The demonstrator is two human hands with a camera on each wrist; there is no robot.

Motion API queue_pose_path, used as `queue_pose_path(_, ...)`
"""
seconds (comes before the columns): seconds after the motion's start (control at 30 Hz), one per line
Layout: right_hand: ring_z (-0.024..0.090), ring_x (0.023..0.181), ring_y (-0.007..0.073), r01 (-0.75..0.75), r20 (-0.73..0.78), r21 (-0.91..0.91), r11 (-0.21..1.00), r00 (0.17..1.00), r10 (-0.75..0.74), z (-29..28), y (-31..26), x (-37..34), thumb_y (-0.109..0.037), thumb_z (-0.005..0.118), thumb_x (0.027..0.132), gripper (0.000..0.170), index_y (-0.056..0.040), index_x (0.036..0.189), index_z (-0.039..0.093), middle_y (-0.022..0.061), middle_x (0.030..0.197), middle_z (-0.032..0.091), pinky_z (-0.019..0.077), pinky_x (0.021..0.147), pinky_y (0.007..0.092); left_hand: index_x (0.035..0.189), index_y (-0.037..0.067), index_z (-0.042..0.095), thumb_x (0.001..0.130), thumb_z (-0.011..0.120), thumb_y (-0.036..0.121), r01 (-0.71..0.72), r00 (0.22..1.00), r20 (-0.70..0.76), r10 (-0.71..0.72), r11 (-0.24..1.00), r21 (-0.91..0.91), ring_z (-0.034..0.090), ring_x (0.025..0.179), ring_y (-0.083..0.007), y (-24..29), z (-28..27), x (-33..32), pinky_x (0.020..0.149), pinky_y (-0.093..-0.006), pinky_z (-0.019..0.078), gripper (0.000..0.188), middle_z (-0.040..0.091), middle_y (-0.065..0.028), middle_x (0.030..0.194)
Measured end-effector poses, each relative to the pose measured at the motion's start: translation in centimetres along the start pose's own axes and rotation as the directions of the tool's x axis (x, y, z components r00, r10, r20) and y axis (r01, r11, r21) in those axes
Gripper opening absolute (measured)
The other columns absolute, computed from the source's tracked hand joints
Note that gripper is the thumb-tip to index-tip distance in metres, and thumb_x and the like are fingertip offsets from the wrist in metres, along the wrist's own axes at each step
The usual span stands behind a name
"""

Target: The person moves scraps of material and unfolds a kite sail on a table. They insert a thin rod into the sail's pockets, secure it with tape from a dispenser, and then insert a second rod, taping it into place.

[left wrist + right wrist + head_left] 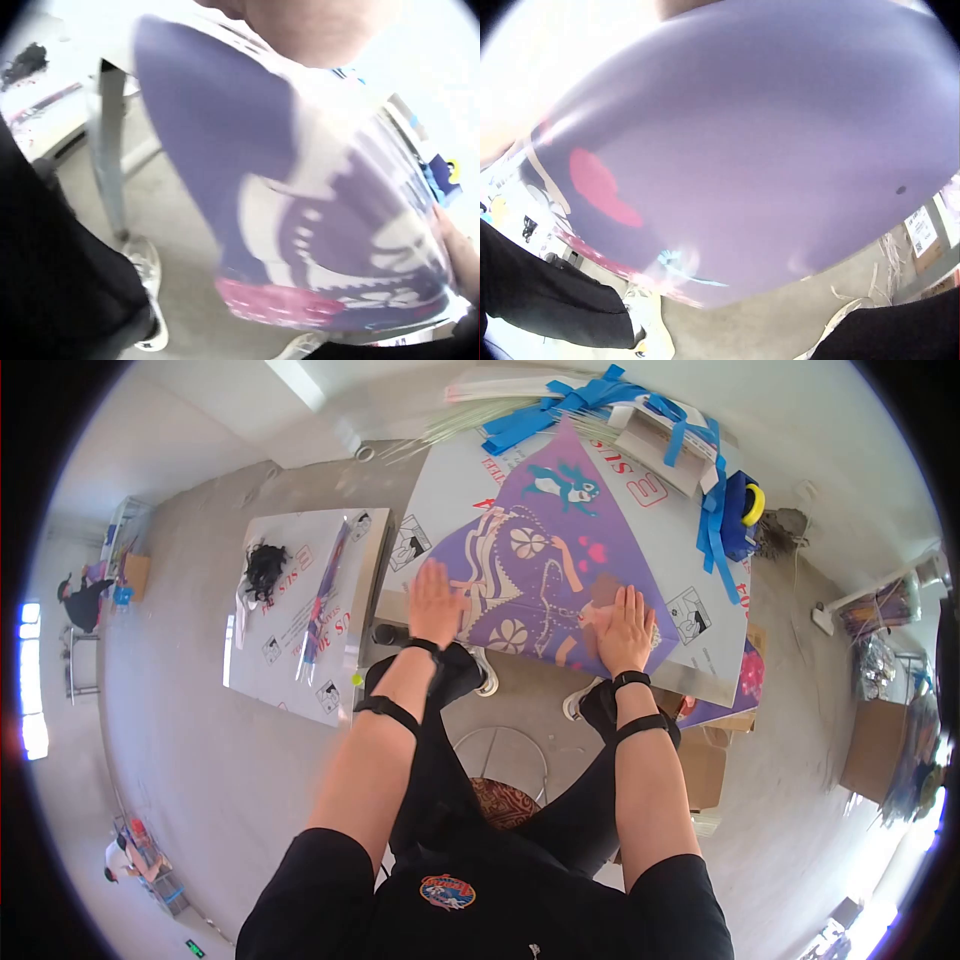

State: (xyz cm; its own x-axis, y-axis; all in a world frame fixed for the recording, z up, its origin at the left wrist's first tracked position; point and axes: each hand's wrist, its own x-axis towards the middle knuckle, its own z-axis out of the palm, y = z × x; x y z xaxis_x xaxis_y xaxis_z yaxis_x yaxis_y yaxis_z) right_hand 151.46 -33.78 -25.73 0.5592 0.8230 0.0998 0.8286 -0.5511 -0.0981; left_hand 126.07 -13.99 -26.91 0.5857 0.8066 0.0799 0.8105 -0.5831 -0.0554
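Observation:
A purple printed sheet (625, 560), tapering to a point at the far end like a kite sail, lies over the front of the table. Its print shows a figure in a white-trimmed dress, pink hearts and a blue animal. On the sheet's left side rests my left hand (435, 605), fingers straight and slightly blurred. My right hand (625, 632) lies flat near the right front corner, fingers extended. The left wrist view shows the sheet's near edge (277, 304) drooping past the table front. In the right wrist view the purple surface (742, 165) bulges toward the camera.
Blue straps (590, 400), thin pale rods (470, 428) and a white box (665, 450) stand at the table's far end. A blue tape dispenser (738, 515) with yellow tape sits at right. A lower side table (300, 540) bears a black tangle (265, 572) and a wrapped bundle (325, 595).

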Motion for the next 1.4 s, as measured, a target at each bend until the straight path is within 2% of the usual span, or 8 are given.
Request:
queue_pose_path(0.1, 0.024, 0.134, 0.0269, -0.003, 0.004, -0.012, 1.000, 1.000, 0.003, 0.1, 0.0, -0.2, -0.038, 0.043, 0.087, 0.060, -0.0051, 0.137, 0.031, 0.0119, 0.143, 0.031, 0.0151, 0.110, 0.0461, 0.136, 0.001, 0.032, 0.091, 0.040, 0.032, -0.295, 0.954, -0.117, 0.277, 0.937, -0.185, 0.022, 0.135, -0.0272, 11.5, -0.9, 0.1, 0.110, -0.0431, 0.0160, 0.055, 0.026, -0.0140, 0.145)
queue_pose_path(0.23, 0.025, 0.133, 0.0276, 0.004, -0.016, 0.007, 1.000, 1.000, -0.004, 0.1, -0.1, 0.3, -0.038, 0.042, 0.087, 0.060, -0.0048, 0.136, 0.032, 0.0123, 0.142, 0.031, 0.0150, 0.110, 0.0460, 0.135, 0.002, 0.034, 0.089, 0.045, 0.034, -0.294, 0.955, -0.142, 0.259, 0.868, -0.399, 0.025, 0.134, -0.0262, 16.5, -0.9, 0.0, 0.109, -0.0435, 0.0175, 0.058, 0.029, -0.0115, 0.144)
queue_pose_path(0.63, 0.024, 0.135, 0.0225, -0.050, 0.010, 0.110, 0.993, 0.999, 0.049, -0.3, 1.1, -0.2, -0.041, 0.042, 0.088, 0.060, -0.0066, 0.137, 0.033, 0.0102, 0.143, 0.030, 0.0129, 0.111, 0.0436, 0.138, 0.006, 0.030, 0.088, 0.045, 0.040, -0.278, 0.960, -0.033, 0.278, 0.935, -0.221, 0.023, 0.134, -0.0261, 11.5, -1.6, 1.1, 0.110, -0.0436, 0.0157, 0.062, 0.027, -0.0108, 0.145)
queue_pose_path(0.87, 0.019, 0.136, 0.0244, -0.142, 0.048, -0.010, 0.990, 0.989, 0.143, -0.6, 6.1, -0.2, -0.043, 0.039, 0.090, 0.063, -0.0075, 0.140, 0.026, 0.0100, 0.146, 0.024, 0.0112, 0.111, 0.0437, 0.139, 0.007, 0.028, 0.090, 0.040, 0.042, -0.250, 0.966, 0.010, 0.256, 0.950, -0.188, 0.020, 0.135, -0.0256, 11.5, -2.0, 1.1, 0.111, -0.0426, 0.0140, 0.061, 0.024, -0.0102, 0.146)
queue_pose_path(1.0, 0.020, 0.136, 0.0249, -0.217, -0.009, -0.080, 0.973, 0.976, 0.217, -0.3, 4.9, 0.5, -0.043, 0.039, 0.090, 0.062, -0.0069, 0.139, 0.028, 0.0109, 0.146, 0.025, 0.0117, 0.111, 0.0447, 0.139, 0.007, 0.028, 0.090, 0.041, 0.043, -0.253, 0.966, 0.014, 0.259, 0.954, -0.160, 0.020, 0.135, -0.0255, 11.6, -2.2, 1.2, 0.111, -0.0424, 0.0137, 0.062, 0.024, -0.0109, 0.146)
queue_pose_path(1.1, 0.021, 0.135, 0.0247, -0.041, 0.031, -0.117, 0.992, 0.999, 0.045, -0.3, 0.2, 1.4, -0.042, 0.041, 0.089, 0.063, -0.0065, 0.139, 0.029, 0.0111, 0.145, 0.027, 0.0121, 0.111, 0.0455, 0.139, 0.008, 0.029, 0.089, 0.041, 0.043, -0.244, 0.968, 0.007, 0.249, 0.955, -0.169, 0.020, 0.135, -0.0257, 11.8, -1.9, 1.3, 0.111, -0.0426, 0.0133, 0.062, 0.025, -0.0114, 0.145)
queue_pose_path(1.17, 0.023, 0.135, 0.0242, 0.054, -0.074, 0.123, 0.991, 0.996, -0.045, 0.6, -2.5, 1.4, -0.039, 0.046, 0.086, 0.063, -0.0072, 0.138, 0.030, 0.0109, 0.144, 0.030, 0.0126, 0.110, 0.0454, 0.139, 0.008, 0.029, 0.089, 0.042, 0.044, -0.226, 0.974, -0.007, 0.228, 0.957, -0.180, 0.020, 0.135, -0.0258, 11.5, -1.7, 1.1, 0.111, -0.0427, 0.0131, 0.063, 0.025, -0.0116, 0.145)
queue_pose_path(1.4, 0.021, 0.136, 0.0229, -0.025, 0.050, -0.002, 1.000, 0.998, 0.025, -0.3, 2.0, 1.0, -0.037, 0.050, 0.082, 0.068, -0.0103, 0.140, 0.027, 0.0071, 0.147, 0.024, 0.0111, 0.111, 0.0436, 0.140, 0.008, 0.027, 0.090, 0.039, 0.044, -0.228, 0.970, 0.034, 0.240, 0.950, -0.213, 0.018, 0.136, -0.0252, 11.5, -2.0, 1.3, 0.111, -0.0430, 0.0116, 0.063, 0.023, -0.0109, 0.146)
